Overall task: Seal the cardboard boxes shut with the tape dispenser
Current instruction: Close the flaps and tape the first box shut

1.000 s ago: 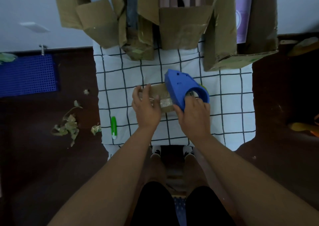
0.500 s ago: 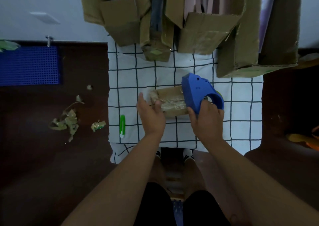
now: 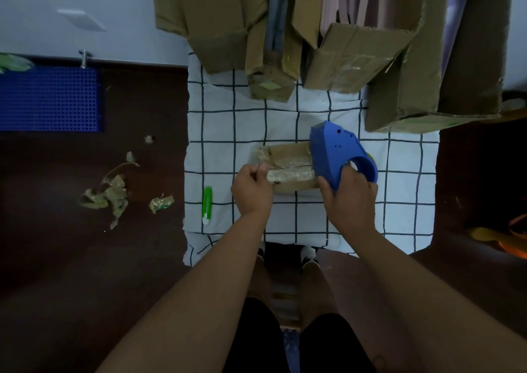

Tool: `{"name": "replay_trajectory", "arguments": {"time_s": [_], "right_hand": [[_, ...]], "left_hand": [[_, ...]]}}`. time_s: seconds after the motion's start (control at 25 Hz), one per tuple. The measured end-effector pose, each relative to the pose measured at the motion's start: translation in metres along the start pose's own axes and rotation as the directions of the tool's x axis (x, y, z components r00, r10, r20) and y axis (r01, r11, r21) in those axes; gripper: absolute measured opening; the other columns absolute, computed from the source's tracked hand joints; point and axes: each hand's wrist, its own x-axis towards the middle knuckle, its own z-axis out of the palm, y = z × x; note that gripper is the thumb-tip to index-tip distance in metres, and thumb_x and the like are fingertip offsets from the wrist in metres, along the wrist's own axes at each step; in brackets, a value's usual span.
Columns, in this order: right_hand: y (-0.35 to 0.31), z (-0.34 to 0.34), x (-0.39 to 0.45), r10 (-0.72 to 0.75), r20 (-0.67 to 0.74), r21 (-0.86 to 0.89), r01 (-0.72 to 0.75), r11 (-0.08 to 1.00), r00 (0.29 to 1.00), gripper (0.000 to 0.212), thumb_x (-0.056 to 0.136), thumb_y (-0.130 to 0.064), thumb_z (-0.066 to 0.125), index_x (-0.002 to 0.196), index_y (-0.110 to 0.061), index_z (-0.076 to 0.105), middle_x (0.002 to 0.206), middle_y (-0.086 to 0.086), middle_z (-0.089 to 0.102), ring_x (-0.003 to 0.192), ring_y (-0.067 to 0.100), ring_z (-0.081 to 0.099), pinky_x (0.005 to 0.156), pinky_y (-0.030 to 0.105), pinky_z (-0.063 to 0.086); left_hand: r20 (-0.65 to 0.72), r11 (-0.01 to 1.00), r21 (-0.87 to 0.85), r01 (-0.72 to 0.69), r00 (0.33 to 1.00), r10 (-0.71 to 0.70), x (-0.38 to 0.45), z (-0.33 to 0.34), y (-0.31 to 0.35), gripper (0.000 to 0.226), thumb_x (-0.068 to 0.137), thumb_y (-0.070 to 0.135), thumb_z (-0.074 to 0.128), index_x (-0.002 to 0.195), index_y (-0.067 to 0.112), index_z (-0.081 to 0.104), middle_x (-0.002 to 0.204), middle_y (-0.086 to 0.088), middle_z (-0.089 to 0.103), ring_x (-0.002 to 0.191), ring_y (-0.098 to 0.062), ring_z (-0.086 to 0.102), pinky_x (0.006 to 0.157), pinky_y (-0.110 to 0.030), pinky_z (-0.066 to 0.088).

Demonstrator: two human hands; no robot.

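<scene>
Green cutter (image 3: pixel 207 205) left of small box (image 3: pixel 288 161)

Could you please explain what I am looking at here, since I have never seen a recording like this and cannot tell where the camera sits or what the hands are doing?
There is no machine here: a person wears one wide-angle camera on the head, looking down at their own arms. The right hand grips a blue tape dispenser at the right end of a small cardboard box. The left hand is curled at the box's left end, apparently pinching the tape. A strip of clear tape runs along the top of the box between the two hands. The box lies on a white checked cloth, with a green utility knife to its left. Larger open cardboard boxes stand at the far edge, and tape scraps lie on the dark floor.
</scene>
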Motion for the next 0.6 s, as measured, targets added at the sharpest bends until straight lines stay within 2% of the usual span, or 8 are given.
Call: {"name": "replay_trajectory", "arguments": {"time_s": [0.12,0.2,0.32,0.4,0.56,0.6], "right_hand": [[0.001,-0.001,0.002,0.015,0.005,0.002,-0.015,1.0,1.0,0.035,0.096,-0.036,0.061,0.097,-0.001,0.055,0.088,0.016,0.061,0.081,0.036,0.058,0.075,0.039,0.033],[0.002,-0.001,0.0,0.013,-0.002,0.013,-0.013,1.0,1.0,0.035,0.096,-0.035,0.062,0.097,-0.001,0.055,0.087,0.016,0.061,0.08,0.035,0.058,0.075,0.038,0.031],[0.003,0.001,0.0,0.005,-0.018,0.024,-0.005,1.0,1.0,0.034,0.096,-0.034,0.063,0.096,-0.001,0.055,0.086,0.016,0.061,0.078,0.034,0.057,0.074,0.036,0.03],[0.002,0.001,0.001,-0.003,-0.021,0.023,0.004,1.0,1.0,0.033,0.096,-0.034,0.063,0.096,-0.002,0.055,0.086,0.015,0.061,0.077,0.034,0.057,0.074,0.035,0.029],[0.003,-0.003,0.001,0.005,0.002,0.035,-0.005,0.999,1.0,0.032,0.096,-0.033,0.063,0.094,-0.002,0.054,0.084,0.014,0.06,0.077,0.033,0.057,0.073,0.035,0.029],[0.003,-0.003,0.0,-0.004,0.001,0.038,0.004,0.999,1.0,0.032,0.095,-0.032,0.064,0.094,-0.002,0.054,0.083,0.014,0.06,0.076,0.034,0.057,0.072,0.036,0.03]], "left_hand": [[0.052,1.0,0.002,0.003,0.999,-0.003,-0.004,-0.004,0.002,0.017,0.096,0.028,0.062,0.089,0.012,0.062,0.078,0.008,0.058,0.069,0.002,0.05,0.057,0.001,0.035],[0.09,0.999,0.014,-0.032,0.996,0.03,-0.009,-0.007,-0.004,0.023,0.095,0.033,0.061,0.097,0.012,0.067,0.083,0.008,0.06,0.072,0.004,0.052,0.06,0.002,0.036],[0.113,0.991,0.073,-0.112,0.988,0.103,-0.004,-0.007,-0.011,0.024,0.096,0.032,0.06,0.086,0.011,0.066,0.074,0.005,0.059,0.065,0.001,0.051,0.055,-0.009,0.035],[0.099,0.982,0.118,-0.146,0.986,0.134,-0.002,-0.006,-0.008,0.028,0.097,0.03,0.06,0.08,0.008,0.064,0.069,0.002,0.057,0.062,-0.008,0.05,0.056,-0.019,0.033],[0.106,0.976,0.142,-0.164,0.983,0.149,-0.01,-0.012,-0.004,0.027,0.098,0.026,0.058,0.097,0.004,0.073,0.077,0.004,0.059,0.07,-0.007,0.051,0.057,-0.002,0.033],[0.119,0.974,0.161,-0.163,0.982,0.144,-0.008,-0.013,-0.004,0.027,0.098,0.025,0.057,0.098,0.004,0.073,0.077,0.004,0.059,0.072,-0.009,0.053,0.058,-0.002,0.033]]}}
